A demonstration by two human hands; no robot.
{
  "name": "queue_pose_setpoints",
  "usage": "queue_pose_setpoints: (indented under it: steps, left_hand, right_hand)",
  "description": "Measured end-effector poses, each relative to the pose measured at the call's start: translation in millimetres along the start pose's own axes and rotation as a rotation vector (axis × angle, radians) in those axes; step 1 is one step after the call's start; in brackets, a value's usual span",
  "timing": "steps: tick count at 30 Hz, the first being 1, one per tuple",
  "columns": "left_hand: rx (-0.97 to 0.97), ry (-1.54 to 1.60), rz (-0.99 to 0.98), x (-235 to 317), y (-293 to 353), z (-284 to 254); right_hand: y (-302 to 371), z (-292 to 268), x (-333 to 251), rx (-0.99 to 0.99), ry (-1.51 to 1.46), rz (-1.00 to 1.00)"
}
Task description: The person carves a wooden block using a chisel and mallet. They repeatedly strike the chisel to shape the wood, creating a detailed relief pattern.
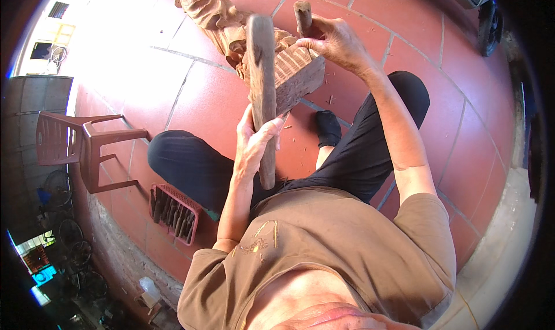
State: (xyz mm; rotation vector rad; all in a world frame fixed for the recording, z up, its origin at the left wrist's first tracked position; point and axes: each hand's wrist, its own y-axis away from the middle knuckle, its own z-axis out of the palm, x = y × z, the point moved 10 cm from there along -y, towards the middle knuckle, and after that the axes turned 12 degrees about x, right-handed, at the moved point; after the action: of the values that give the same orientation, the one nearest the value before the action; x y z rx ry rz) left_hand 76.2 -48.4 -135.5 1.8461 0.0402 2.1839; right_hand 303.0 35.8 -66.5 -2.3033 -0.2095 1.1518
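My left hand (254, 139) is wrapped round a long flat wooden mallet (262, 64), held upright in front of the carving. My right hand (340, 42) grips a chisel by its wooden handle (302, 17); the blade is hidden behind the fingers and the wood. Beneath both tools lies a brown wood carving (215, 19) with rippling, folded shapes at its far end. Its near end is a squared block (303, 78) with grooved cuts on top, close below my right hand. The mallet covers part of the carving from view.
Small wood chips lie on the red tiled floor (222, 102). A pink basket (195, 219) of several dark-handled tools stands by my left knee. Farther left is a brown plastic chair (92, 148). A black wheel (489, 28) shows at the far right.
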Motion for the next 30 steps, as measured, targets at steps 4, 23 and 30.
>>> queue_pose_setpoints:
  steps: [4,23,30]
  left_hand:
    - [0.004,0.007,0.246,72.6,11.9,15.7]
    - [0.282,-0.446,0.519,135.5,15.3,4.6]
    - [0.077,-0.292,0.227,95.1,1.0,2.4]
  right_hand:
    - [0.9,0.9,-13.8,-0.008,-0.023,-0.083]
    - [5.3,12.0,-28.8,-0.049,-0.018,-0.163]
    - [-1.9,2.9,-4.4,0.027,-0.048,-0.019]
